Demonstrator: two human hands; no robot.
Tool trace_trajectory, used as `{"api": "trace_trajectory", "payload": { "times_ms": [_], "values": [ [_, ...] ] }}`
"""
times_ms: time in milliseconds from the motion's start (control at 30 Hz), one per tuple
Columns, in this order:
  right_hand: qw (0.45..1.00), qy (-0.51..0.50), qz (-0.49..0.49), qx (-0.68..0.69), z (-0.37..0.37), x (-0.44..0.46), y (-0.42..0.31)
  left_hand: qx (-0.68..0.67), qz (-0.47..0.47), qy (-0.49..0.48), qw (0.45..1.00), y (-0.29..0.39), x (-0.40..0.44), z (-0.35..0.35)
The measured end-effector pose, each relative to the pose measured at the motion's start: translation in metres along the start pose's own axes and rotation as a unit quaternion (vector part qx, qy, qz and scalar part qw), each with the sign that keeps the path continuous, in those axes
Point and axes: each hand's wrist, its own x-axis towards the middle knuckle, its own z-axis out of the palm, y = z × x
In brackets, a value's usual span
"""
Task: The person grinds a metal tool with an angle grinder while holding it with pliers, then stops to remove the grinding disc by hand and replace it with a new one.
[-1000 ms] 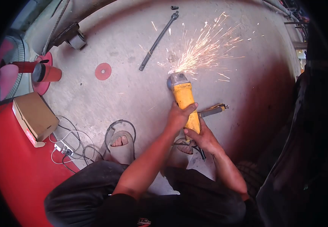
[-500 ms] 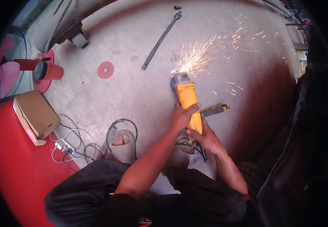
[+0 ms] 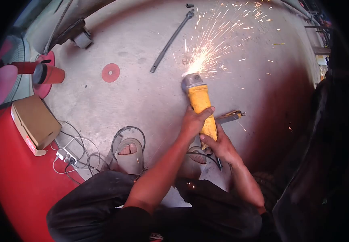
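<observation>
A yellow angle grinder (image 3: 200,101) with a grey metal head points away from me, low over the concrete floor. My left hand (image 3: 194,122) is wrapped round the middle of its body, thumb across the top. Closed on its rear end is my right hand (image 3: 218,144). Bright sparks (image 3: 201,62) spray forward and to the right from the head. What the disc touches is hidden by the glare and the head. Just right of the grinder lies a yellow and grey tool (image 3: 230,117), partly covered by it.
A red disc (image 3: 110,73) and a long breaker bar (image 3: 171,41) lie on the floor ahead, with a small socket (image 3: 189,5) beyond. To the left are a cardboard box (image 3: 36,123), a power strip (image 3: 66,155) with cables, a red container (image 3: 49,74) and a pink fan (image 3: 5,82).
The spark spray has grown denser and spreads more upward. The grinder's head has shifted slightly forward, and both hands keep their hold. The whole view has moved a little.
</observation>
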Motion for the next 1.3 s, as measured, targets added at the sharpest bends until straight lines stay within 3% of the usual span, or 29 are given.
{"api": "trace_trajectory", "payload": {
  "times_ms": [67,167,1100,1167,1300],
  "values": [
    [1.0,0.002,-0.003,-0.003,0.004,0.002,-0.005,0.013,0.026,-0.045,0.999,-0.004,0.01,-0.002],
    [1.0,0.016,0.018,0.018,-0.001,0.005,-0.005,-0.03,0.017,-0.009,0.999,-0.005,0.009,0.006],
    [0.999,0.04,-0.013,0.004,-0.002,0.012,0.007,-0.074,-0.007,-0.039,0.997,-0.001,0.009,0.007],
    [0.999,0.04,-0.018,0.008,0.0,0.012,0.002,-0.053,0.036,-0.066,0.996,-0.006,0.018,0.005],
    [0.999,0.031,0.009,-0.01,-0.005,0.012,-0.002,-0.059,0.031,-0.046,0.997,-0.001,0.012,0.011]
  ]
}}
